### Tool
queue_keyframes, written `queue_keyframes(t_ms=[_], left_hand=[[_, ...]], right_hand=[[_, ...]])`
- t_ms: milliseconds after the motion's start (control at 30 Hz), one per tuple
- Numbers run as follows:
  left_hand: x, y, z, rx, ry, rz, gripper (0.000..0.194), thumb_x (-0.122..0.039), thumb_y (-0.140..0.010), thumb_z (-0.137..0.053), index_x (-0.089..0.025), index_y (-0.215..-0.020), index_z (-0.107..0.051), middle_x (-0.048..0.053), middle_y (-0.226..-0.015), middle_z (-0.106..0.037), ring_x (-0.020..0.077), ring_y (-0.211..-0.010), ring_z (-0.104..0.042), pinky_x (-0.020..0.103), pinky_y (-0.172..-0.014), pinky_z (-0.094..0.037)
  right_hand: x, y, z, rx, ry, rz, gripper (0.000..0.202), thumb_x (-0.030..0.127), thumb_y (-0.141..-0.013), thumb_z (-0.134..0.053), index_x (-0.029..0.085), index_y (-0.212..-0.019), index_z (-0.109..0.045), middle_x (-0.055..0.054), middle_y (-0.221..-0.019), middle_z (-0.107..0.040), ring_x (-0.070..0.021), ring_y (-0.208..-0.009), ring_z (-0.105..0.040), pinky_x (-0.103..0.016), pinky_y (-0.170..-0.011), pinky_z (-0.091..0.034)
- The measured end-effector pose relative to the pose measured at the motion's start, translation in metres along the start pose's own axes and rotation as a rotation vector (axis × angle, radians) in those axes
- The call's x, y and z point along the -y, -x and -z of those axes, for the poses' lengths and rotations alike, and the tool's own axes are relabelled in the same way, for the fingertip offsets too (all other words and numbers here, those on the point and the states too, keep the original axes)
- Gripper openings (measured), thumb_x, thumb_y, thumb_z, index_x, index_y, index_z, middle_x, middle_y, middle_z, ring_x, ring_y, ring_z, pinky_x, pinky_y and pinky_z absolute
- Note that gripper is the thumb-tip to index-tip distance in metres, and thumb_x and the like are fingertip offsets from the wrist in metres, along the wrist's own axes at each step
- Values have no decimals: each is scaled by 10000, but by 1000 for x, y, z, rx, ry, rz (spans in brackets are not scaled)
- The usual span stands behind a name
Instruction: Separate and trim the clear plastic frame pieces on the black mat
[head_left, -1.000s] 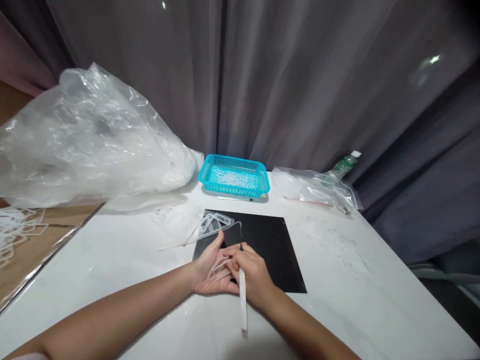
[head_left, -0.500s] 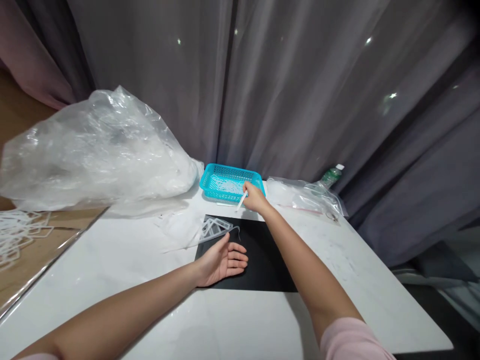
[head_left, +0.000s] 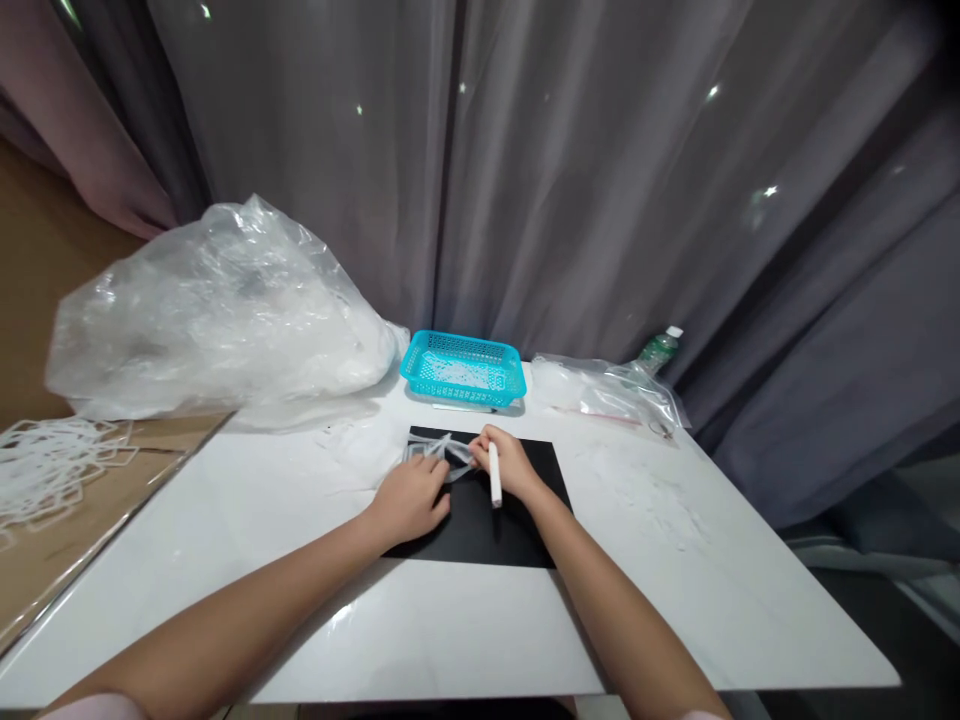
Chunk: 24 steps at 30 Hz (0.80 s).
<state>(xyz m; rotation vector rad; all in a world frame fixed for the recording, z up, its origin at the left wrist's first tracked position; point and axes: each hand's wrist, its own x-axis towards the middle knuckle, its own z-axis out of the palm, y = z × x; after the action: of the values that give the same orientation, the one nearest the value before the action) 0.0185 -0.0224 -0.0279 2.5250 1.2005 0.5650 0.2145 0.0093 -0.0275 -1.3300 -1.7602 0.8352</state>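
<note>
My right hand (head_left: 510, 465) is closed around a slim white pen-like tool (head_left: 494, 478), which points down toward me. Its fingertips meet the right end of some translucent plastic frame pieces (head_left: 457, 462). Palm down, my left hand (head_left: 411, 498) has its fingers curled over the left part of these same pieces, partly hiding them. Both hands are above a black mat (head_left: 480, 535) on the white table. Behind them stands a turquoise perforated basket (head_left: 463, 392) with small white bits on its bottom.
A big clear plastic bag (head_left: 232, 320) bulges at the back left. White frames (head_left: 60, 460) are heaped on cardboard at the left. Back right lie clear bags (head_left: 615, 392) beside a green bottle (head_left: 660, 350). White scraps (head_left: 667, 510) dot the table's right side. A grey curtain hangs behind.
My right hand has come back from the basket to the mat, still holding the white tool. The left hand has turned from palm up to palm down over the frame pieces.
</note>
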Motion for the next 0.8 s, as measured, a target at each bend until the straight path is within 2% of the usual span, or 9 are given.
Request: queue_keyframes(t_ms=[100, 200, 367, 433, 533, 600, 633, 700, 800], left_hand=[[8, -3, 2, 13, -99, -1, 181, -238, -854, -463, -125, -936, -578, 167, -953, -569, 314, -919, -507, 428, -774, -394], [1, -5, -1, 91, -102, -72, 198, -200, -908, -379, -149, -856, -563, 129, -877, -577, 272, -875, -533, 384, -759, -411], [-33, 3, 2, 254, 63, -215, 229, -268, -960, -339, -189, -847, -522, 35, -837, -596, 153, -756, -569, 243, -688, -446], [-33, 4, 11, 252, 154, -203, 256, -307, -976, -310, -189, -925, -532, 39, -890, -612, 149, -798, -586, 244, -727, -457], [-5, -1, 26, 236, 92, -194, 331, -409, -930, -427, -165, -1129, -530, 123, -1181, -578, 240, -1088, -545, 346, -920, -426], [23, -5, 35, 367, -23, -211, 626, -560, -791, -600, -166, -1267, -496, 172, -1411, -412, 362, -1295, -371, 459, -1026, -341], [35, -7, 39, 426, -49, -193, 724, -592, -765, -615, -179, -1337, -450, 170, -1458, -354, 381, -1334, -312, 483, -1041, -322], [52, -9, 45, 511, -53, -195, 806, -608, -744, -632, -218, -1406, -388, 140, -1489, -321, 369, -1358, -283, 482, -1063, -304], [56, -12, 54, 529, -18, -229, 771, -544, -731, -681, -253, -1397, -422, 113, -1438, -418, 327, -1295, -405, 418, -1034, -362]], right_hand=[[0, 27, 26, 7, -35, -52, 228, 297, -790, -506, 230, -684, -315, 5, -723, -616, -129, -529, -576, -218, -465, -376], [1, 52, 42, 18, 16, -21, 227, 257, -778, -524, 223, -677, -324, 23, -681, -592, -114, -569, -525, -215, -518, -372], [-3, 67, 41, -57, -7, -29, 229, 264, -793, -501, 222, -671, -311, 42, -652, -519, -107, -570, -482, -221, -548, -377], [-11, 68, 38, -65, -91, -80, 216, 283, -793, -499, 225, -687, -319, 45, -661, -508, -112, -565, -512, -225, -542, -398], [-27, 67, 36, -116, -126, -132, 207, 295, -780, -505, 229, -694, -329, 46, -656, -509, -114, -530, -503, -224, -506, -383], [-36, 67, 37, -173, -113, -134, 213, 295, -778, -502, 230, -690, -319, 47, -639, -509, -110, -518, -471, -223, -503, -365], [-38, 67, 38, -199, -109, -132, 215, 295, -780, -498, 231, -689, -315, 47, -636, -512, -111, -522, -461, -223, -508, -361], [-41, 66, 40, -248, -95, -124, 214, 296, -782, -493, 231, -690, -312, 40, -648, -526, -115, -543, -456, -226, -525, -360], [-41, 67, 44, -299, -62, -110, 207, 296, -788, -478, 232, -692, -306, 27, -681, -548, -121, -560, -452, -235, -544, -360]])
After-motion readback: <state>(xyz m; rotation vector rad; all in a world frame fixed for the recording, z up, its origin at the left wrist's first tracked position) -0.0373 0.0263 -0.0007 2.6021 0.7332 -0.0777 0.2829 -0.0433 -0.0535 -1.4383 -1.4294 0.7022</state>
